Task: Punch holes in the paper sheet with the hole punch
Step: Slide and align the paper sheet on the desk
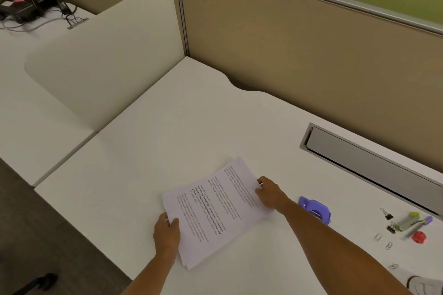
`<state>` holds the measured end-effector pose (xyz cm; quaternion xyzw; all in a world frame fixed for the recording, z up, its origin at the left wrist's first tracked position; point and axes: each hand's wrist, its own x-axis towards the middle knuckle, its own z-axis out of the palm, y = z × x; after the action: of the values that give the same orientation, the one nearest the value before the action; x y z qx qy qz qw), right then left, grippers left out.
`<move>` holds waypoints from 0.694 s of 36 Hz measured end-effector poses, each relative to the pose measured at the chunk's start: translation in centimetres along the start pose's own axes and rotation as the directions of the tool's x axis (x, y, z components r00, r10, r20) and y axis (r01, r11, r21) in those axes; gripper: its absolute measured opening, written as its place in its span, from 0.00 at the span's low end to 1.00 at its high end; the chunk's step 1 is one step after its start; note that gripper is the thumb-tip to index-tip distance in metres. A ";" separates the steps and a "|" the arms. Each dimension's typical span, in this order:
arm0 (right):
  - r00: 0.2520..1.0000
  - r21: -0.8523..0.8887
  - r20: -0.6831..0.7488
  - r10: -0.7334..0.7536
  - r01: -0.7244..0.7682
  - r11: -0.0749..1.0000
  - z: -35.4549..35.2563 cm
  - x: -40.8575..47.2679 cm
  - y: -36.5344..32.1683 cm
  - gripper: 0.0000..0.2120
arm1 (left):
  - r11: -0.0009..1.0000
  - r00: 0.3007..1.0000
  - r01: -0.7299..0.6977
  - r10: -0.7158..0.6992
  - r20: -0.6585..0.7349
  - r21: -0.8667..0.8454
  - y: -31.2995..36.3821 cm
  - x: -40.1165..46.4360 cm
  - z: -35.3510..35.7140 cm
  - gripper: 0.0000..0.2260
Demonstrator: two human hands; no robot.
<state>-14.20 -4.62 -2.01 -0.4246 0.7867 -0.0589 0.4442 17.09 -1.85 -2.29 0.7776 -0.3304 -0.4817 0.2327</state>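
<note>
A stack of printed paper sheets (213,211) lies at an angle on the white desk (167,127), text side up. My left hand (166,232) grips the stack's near left edge, thumb on top. My right hand (269,193) holds the far right edge, fingers curled over it. The purple hole punch (316,209) sits on the desk just right of my right forearm, touched by neither hand.
At the right lie binder clips (387,214), paper clips (378,237), highlighters (413,220) and a small red object (419,237). A grey cable tray slot (369,167) runs along the back right. Beige partition walls (299,55) close the desk's far side and a cream divider (107,55) the left.
</note>
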 end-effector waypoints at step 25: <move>0.974 0.422 -0.083 0.211 -0.158 0.893 7.8 -12.6 8.9 0.09 | 0.974 0.967 -0.145 0.102 0.234 0.175 -1.8 -1.6 -0.6 0.12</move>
<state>-10.75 12.32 -2.74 -0.2400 0.8198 -0.2079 0.4765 17.70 0.60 -2.32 0.7150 -0.4469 -0.5168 0.1482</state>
